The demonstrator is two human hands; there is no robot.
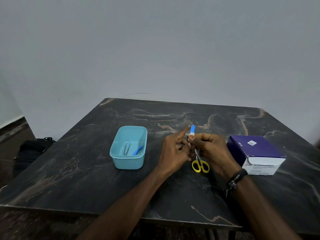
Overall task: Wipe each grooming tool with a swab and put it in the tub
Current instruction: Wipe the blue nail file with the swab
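My left hand [174, 149] and my right hand [210, 148] meet above the middle of the dark marble table [86, 179]. Between them stands a small blue tool [192, 129], upright, its lower part hidden by the fingers. A white swab [190, 135] is wrapped round it, pinched by my right hand. My left hand grips the tool lower down, its index finger stretched toward the tip. Yellow-handled scissors [200, 165] lie on the table under my hands. The light blue tub [128, 148] at the left holds metal tweezers [126, 148] and a blue-handled tool [138, 150].
A purple and white swab box [256, 153] lies at the right of the table. A black bag [32, 148] sits on the floor past the table's left edge. A grey wall rises behind the table.
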